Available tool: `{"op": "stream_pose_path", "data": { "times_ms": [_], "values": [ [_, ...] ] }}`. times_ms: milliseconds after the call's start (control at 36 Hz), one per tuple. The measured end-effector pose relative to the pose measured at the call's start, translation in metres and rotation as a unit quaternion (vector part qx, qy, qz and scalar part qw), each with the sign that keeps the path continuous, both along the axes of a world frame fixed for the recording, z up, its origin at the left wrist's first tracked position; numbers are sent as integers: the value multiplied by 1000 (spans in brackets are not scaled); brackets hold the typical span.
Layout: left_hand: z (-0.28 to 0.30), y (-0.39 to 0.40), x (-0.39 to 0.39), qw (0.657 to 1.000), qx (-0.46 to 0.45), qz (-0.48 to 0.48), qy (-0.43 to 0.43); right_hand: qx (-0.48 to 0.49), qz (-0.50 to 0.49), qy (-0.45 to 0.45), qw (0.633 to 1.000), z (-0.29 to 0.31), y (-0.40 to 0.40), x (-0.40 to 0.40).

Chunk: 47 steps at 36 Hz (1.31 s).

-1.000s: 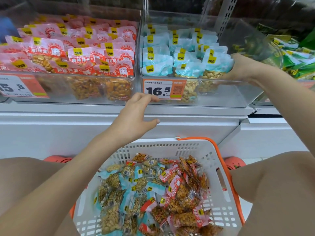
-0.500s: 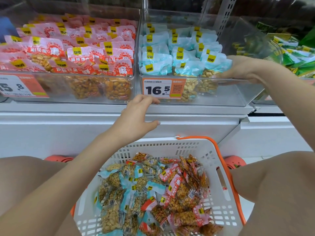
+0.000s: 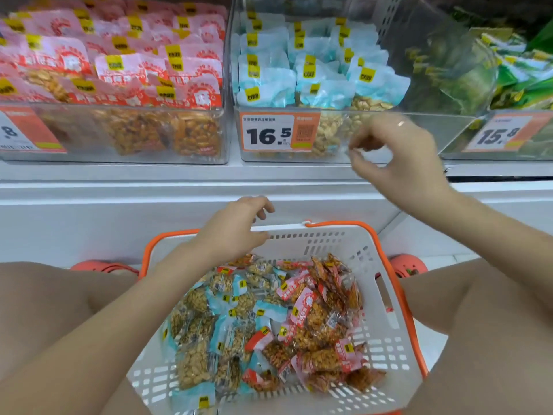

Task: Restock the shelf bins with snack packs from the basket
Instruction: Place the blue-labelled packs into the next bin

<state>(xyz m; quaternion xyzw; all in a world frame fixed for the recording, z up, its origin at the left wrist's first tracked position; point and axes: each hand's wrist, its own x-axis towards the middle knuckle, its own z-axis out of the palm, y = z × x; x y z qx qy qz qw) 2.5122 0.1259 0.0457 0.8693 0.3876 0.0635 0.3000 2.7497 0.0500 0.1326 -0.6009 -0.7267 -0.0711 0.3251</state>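
A white basket with an orange handle stands between my knees. It holds several blue-topped peanut packs on the left and several red packs on the right. On the shelf above, the middle clear bin holds blue packs and the left clear bin holds red packs. My left hand hovers over the basket's far rim, fingers loosely curled, holding nothing. My right hand hangs in front of the blue bin's front wall, fingers loosely bent and empty.
A third bin with green packs stands at the right. Price tags reading 16.5 and 15.8 hang on the bin fronts. A white shelf ledge runs below the bins. My knees flank the basket.
My right hand has come out of the blue bin and dropped down in front of it, empty. My left hand has left the shelf edge and lowered toward the basket.
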Motion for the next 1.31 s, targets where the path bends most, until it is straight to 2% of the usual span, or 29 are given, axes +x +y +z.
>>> {"op": "stream_pose_path", "data": {
  "times_ms": [83, 194, 306, 417, 472, 583, 639, 667, 750, 889, 944, 1000, 1028, 1083, 1139, 1250, 1306],
  "values": [
    [-38, -4, -4, 996, -33, -18, 83, -196, 70, -11, 978, -51, -14, -32],
    [-102, -15, -31, 973, -76, -18, 217, -432, 107, -70, 893, -134, -23, -70],
    [-154, -38, -66, 927, -46, -22, 372, -547, 103, -103, 824, -215, -23, -98],
    [-164, -53, -70, 917, 51, -39, 394, -600, 92, -108, 787, -272, -25, -123],
    [-168, -55, -69, 919, 76, -36, 384, -603, 74, -138, 782, -293, -29, -133],
    [-170, -53, -74, 930, 67, 2, 362, -598, 57, -253, 759, -309, -33, -147],
    [-169, -46, -79, 932, 68, 25, 354, -596, 50, -277, 752, -313, -33, -152],
    [-170, -41, -82, 938, 99, 34, 331, -591, 46, -282, 755, -314, -32, -153],
    [-178, -28, -91, 939, 176, 42, 293, -580, 26, -271, 768, -313, -27, -154],
    [-183, -19, -96, 941, 192, 44, 276, -555, -24, -218, 802, -297, -21, -142],
    [-177, -14, -97, 944, 194, 46, 263, -545, -41, -161, 822, -286, -21, -133],
    [-167, -6, -95, 962, 150, 69, 216, -533, -41, -28, 845, -278, -19, -119],
    [-158, -1, -92, 972, 107, 88, 191, -536, -32, 37, 843, -274, -16, -111],
    [-136, 5, -86, 980, -27, 157, 122, -543, 1, 110, 832, -257, -10, -95],
    [-117, 10, -82, 962, -141, 233, 25, -545, 17, 150, 824, -229, -3, -83],
    [-73, 10, -78, 929, -228, 281, -83, -494, 21, 251, 832, -165, 10, -70],
    [-47, 5, -71, 891, -302, 305, -149, -460, 38, 290, 838, -132, 13, -69]
  ]
}}
